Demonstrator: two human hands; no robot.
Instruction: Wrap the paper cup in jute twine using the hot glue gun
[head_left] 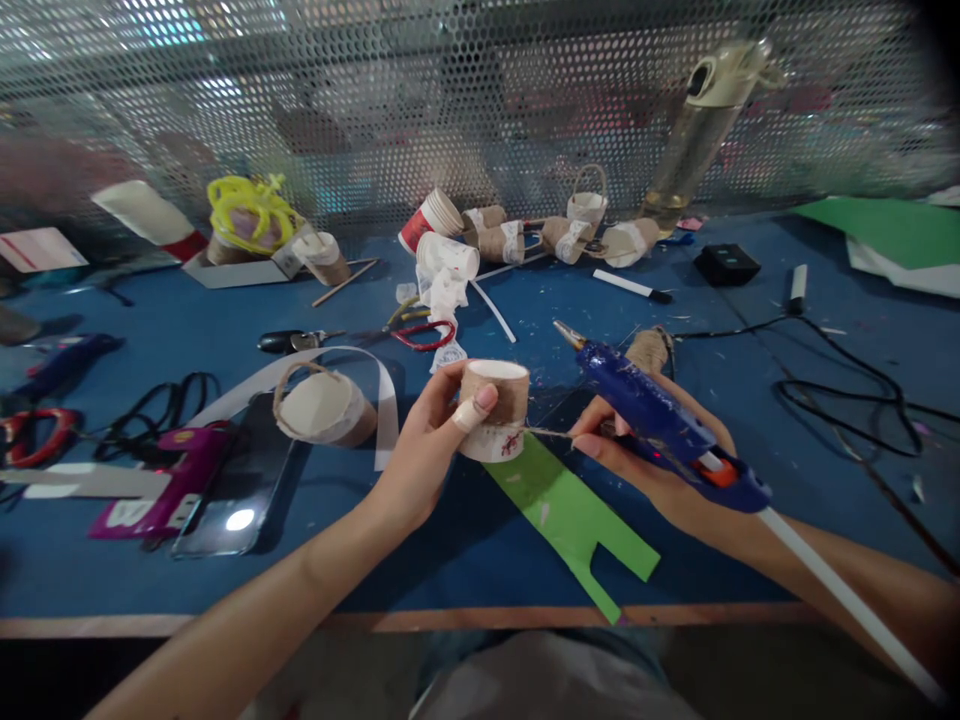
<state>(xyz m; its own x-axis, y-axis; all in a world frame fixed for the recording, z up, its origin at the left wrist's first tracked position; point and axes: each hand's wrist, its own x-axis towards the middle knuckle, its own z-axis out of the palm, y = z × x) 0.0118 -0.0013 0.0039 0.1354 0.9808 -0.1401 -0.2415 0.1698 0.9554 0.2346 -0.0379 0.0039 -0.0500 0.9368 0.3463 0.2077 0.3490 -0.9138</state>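
My left hand (431,440) is closed round a small paper cup (499,405) whose side is wrapped in brown twine. The cup's lower white band carries a red print, and its white-rimmed end faces up. A pinch of my right hand (611,440) grips the strand of twine (551,433), stretched out from the cup's side. Across the right hand lies a blue glue gun (645,405), a long white glue stick coming out of its back; the remaining fingers are partly hidden behind it. Just behind the gun sits a twine roll (649,350). A green cut sheet (570,510) lies below the cup.
Left of my hand are a twine-wrapped cup with handle (326,405), a phone (240,490) and a purple glue gun (169,485). Red-handled scissors (427,335), lace (446,295) and several cups lie behind. A bottle (697,130) leans against the perforated metal screen (480,90). Black cable (847,400) loops at right.
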